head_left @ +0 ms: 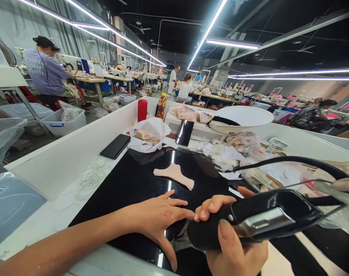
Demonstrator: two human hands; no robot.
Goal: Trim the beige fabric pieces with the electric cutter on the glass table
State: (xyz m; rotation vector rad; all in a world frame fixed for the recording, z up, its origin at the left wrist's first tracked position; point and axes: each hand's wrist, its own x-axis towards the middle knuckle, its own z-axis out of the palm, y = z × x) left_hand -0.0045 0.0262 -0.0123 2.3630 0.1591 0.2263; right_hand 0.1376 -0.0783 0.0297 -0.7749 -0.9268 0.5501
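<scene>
My right hand (234, 245) is wrapped round a black handheld tool (266, 214) with a silver panel on its side and a thick dark cord behind. The tool's exact kind does not show. With fingers spread, my left hand (160, 212) lies over the glossy black work surface (140, 180), its fingertips close to the tool's rounded end. Whatever sits beneath that end is hidden. Beyond my left hand, a small pale pink cut fabric piece (174, 175) rests flat on the black surface, touched by neither hand.
Along the back stand a plastic bag (148, 134) with fabric pieces, a phone (185, 133), a red flask (142, 110) and a bottle (161, 106). Bagged pieces (278, 168) crowd the right. Elastic loops (91, 176) and a black case (115, 146) lie left. Low white walls (76, 153) border the table.
</scene>
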